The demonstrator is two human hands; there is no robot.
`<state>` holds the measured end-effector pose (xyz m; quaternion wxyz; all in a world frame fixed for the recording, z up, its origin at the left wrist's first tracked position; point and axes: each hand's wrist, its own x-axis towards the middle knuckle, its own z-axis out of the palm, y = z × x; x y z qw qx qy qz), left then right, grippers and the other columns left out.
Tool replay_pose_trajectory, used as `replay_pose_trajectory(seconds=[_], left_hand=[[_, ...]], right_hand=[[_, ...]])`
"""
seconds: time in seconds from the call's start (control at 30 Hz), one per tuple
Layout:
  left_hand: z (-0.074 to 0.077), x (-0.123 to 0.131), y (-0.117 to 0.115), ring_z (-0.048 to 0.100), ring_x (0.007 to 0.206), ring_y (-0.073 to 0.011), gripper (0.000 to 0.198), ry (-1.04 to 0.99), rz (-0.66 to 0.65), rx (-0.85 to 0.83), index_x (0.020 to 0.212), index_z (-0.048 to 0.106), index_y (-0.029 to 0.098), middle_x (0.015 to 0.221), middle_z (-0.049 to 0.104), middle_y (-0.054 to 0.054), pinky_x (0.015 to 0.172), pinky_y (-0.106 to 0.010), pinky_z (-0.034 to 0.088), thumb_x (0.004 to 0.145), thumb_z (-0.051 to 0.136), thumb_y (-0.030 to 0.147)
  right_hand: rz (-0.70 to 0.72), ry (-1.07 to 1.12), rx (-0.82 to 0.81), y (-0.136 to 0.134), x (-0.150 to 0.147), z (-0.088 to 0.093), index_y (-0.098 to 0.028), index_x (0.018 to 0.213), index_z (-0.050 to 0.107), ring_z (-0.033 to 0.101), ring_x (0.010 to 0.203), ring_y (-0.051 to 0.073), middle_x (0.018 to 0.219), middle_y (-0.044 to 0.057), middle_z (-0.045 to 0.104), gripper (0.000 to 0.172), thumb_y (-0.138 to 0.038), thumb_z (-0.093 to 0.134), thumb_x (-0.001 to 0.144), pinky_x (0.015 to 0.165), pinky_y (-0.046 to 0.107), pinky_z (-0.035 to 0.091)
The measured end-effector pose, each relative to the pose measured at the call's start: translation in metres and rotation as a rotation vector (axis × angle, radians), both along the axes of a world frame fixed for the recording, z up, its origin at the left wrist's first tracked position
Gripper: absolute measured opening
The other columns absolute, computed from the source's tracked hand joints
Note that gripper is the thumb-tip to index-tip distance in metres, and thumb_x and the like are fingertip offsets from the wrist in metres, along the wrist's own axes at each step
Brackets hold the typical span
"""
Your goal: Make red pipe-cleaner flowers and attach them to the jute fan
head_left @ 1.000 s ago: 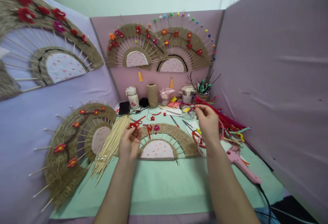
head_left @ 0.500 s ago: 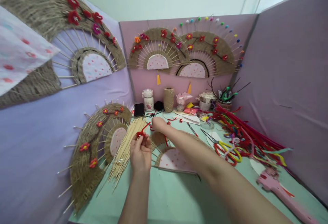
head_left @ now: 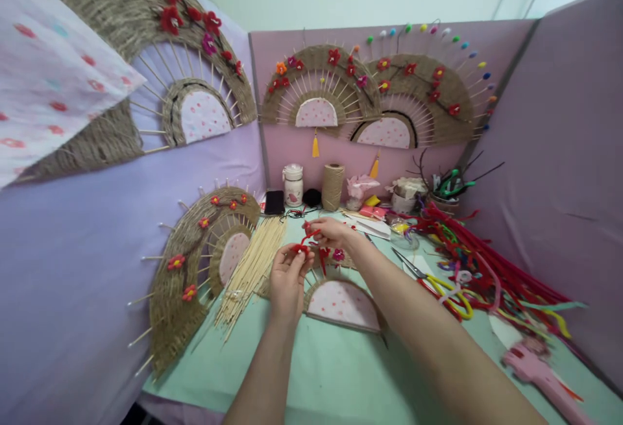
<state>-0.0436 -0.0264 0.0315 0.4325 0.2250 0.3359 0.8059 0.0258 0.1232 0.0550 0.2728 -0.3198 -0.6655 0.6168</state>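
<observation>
My left hand [head_left: 288, 282] is closed, its fingertips pinching a small red pipe-cleaner flower [head_left: 300, 248]. From that flower a red strand runs up to my right hand [head_left: 329, 233], whose fingers are pressed together on the strand's end. Both hands are above a half-round twine fan [head_left: 343, 302] lying on the table, with a pink dotted paper centre. Red pieces and a magenta flower [head_left: 338, 254] show on the fan, partly hidden by my right wrist.
Bundled thin sticks [head_left: 253, 263] lie left, beside another decorated fan [head_left: 178, 289]. On the right are yellow-handled scissors [head_left: 450, 295], a heap of pipe cleaners [head_left: 491, 256] and a pink glue gun [head_left: 540, 373]. At the back stand a twine spool [head_left: 333, 186] and a white jar [head_left: 293, 185].
The whole view has shifted, so the scene sits further right. My right hand has turned, and its fingertips now show on the red strand. The left hand still holds the flower.
</observation>
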Motion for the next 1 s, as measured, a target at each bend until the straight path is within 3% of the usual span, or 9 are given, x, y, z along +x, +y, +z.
replay_pose_trajectory(seconds=[0.1, 0.2, 0.3, 0.47, 0.63, 0.8, 1.0], left_hand=[[-0.002, 0.004, 0.002, 0.064, 0.070, -0.0116, 0.028, 0.007, -0.056, -0.006, 0.087, 0.056, 0.017, 0.080, 0.066, -0.002, 0.067, -0.022, 0.051, 0.064, 0.072, 0.019], [-0.002, 0.011, 0.000, 0.064, 0.070, -0.0119, 0.025, 0.053, -0.095, 0.036, 0.083, 0.058, 0.016, 0.076, 0.065, -0.001, 0.068, -0.023, 0.051, 0.063, 0.073, 0.018], [-0.001, 0.016, -0.002, 0.064, 0.071, -0.0121, 0.023, 0.068, -0.136, 0.070, 0.080, 0.059, 0.016, 0.075, 0.065, -0.001, 0.070, -0.024, 0.052, 0.062, 0.073, 0.017], [-0.002, 0.017, -0.004, 0.064, 0.071, -0.0113, 0.023, 0.050, -0.154, 0.091, 0.080, 0.059, 0.015, 0.077, 0.065, -0.002, 0.070, -0.022, 0.051, 0.062, 0.073, 0.016], [-0.003, 0.020, -0.009, 0.063, 0.072, -0.0109, 0.022, 0.089, -0.230, 0.092, 0.079, 0.060, 0.017, 0.076, 0.065, -0.001, 0.072, -0.024, 0.050, 0.062, 0.074, 0.016], [-0.004, 0.026, -0.014, 0.062, 0.071, -0.0133, 0.018, 0.209, -0.283, 0.105, 0.074, 0.062, 0.016, 0.074, 0.064, -0.002, 0.071, -0.027, 0.048, 0.061, 0.075, 0.018], [-0.004, 0.027, -0.015, 0.059, 0.074, -0.0133, 0.011, 0.359, -0.211, 0.152, 0.072, 0.066, 0.016, 0.080, 0.063, -0.004, 0.072, -0.027, 0.047, 0.063, 0.073, 0.017]], right_hand=[[0.050, 0.129, -0.227, -0.025, 0.054, 0.004, -0.015, 0.082, 0.058, 0.029, 0.041, 0.001, 0.057, -0.006, 0.046, 0.021, -0.023, 0.065, 0.063, 0.037, 0.013, 0.017], [-0.103, 0.161, -0.219, -0.059, 0.097, -0.001, -0.018, 0.093, 0.057, 0.033, 0.043, 0.003, 0.057, -0.007, 0.045, 0.030, -0.027, 0.065, 0.065, 0.038, 0.013, 0.021], [-0.109, 0.148, -0.130, -0.088, 0.118, -0.011, -0.019, 0.098, 0.057, 0.039, 0.047, 0.004, 0.067, -0.004, 0.052, 0.033, -0.030, 0.064, 0.067, 0.040, 0.016, 0.030], [-0.025, 0.146, -0.088, -0.108, 0.113, -0.023, -0.021, 0.095, 0.057, 0.043, 0.053, 0.007, 0.070, -0.003, 0.053, 0.026, -0.028, 0.059, 0.070, 0.045, 0.018, 0.037], [0.021, 0.183, -0.133, -0.114, 0.102, -0.027, -0.019, 0.093, 0.057, 0.045, 0.051, 0.007, 0.066, -0.002, 0.055, 0.025, -0.031, 0.060, 0.071, 0.047, 0.019, 0.035], [0.042, 0.343, -0.216, -0.117, 0.097, -0.029, -0.019, 0.090, 0.059, 0.041, 0.047, 0.006, 0.058, -0.005, 0.051, 0.026, -0.031, 0.066, 0.068, 0.045, 0.019, 0.029], [-0.024, 0.492, -0.406, -0.117, 0.090, -0.030, -0.021, 0.091, 0.056, 0.028, 0.041, 0.003, 0.066, -0.004, 0.054, 0.038, -0.036, 0.073, 0.061, 0.041, 0.019, 0.021]])
